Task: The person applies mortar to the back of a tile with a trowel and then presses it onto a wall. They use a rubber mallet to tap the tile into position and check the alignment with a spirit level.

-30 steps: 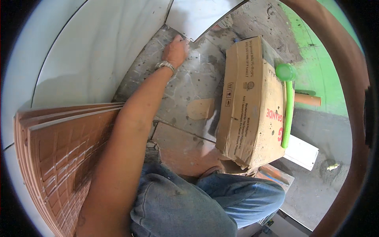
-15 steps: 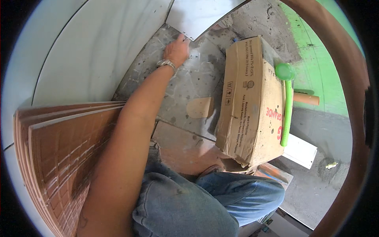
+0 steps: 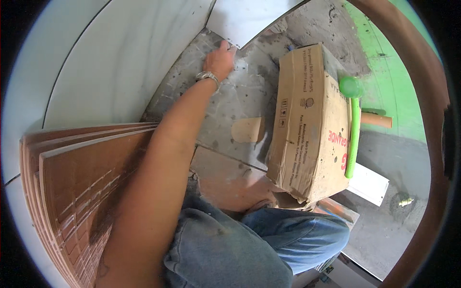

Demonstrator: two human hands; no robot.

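My left hand (image 3: 220, 61), a silver watch on its wrist, is at the lower edge of a white tile (image 3: 245, 19) at the top of the view. Its fingers are curled closed at that edge, near the tile's corner; what is between the fingertips is hidden. Beneath the hand lies a grey, stained floor (image 3: 192, 91) with a small beige piece (image 3: 246, 129) on it. A worn cardboard box (image 3: 297, 144) is to the right, bearing a green-headed mallet (image 3: 350, 87) with a long green handle. I do not see my right hand.
Several brown-backed tiles (image 3: 62, 182) stand stacked at lower left beside a white tiled wall (image 3: 96, 72). My jeans-clad knees (image 3: 225, 245) fill the bottom. Beyond the box are an orange pipe (image 3: 377, 120), a white strip (image 3: 372, 187), a brass fitting (image 3: 406, 201) and a green surface (image 3: 389, 86).
The whole view has shifted slightly rightward in the picture. My left hand and the white tile have shifted a little right with it, the hand still at the tile's edge.
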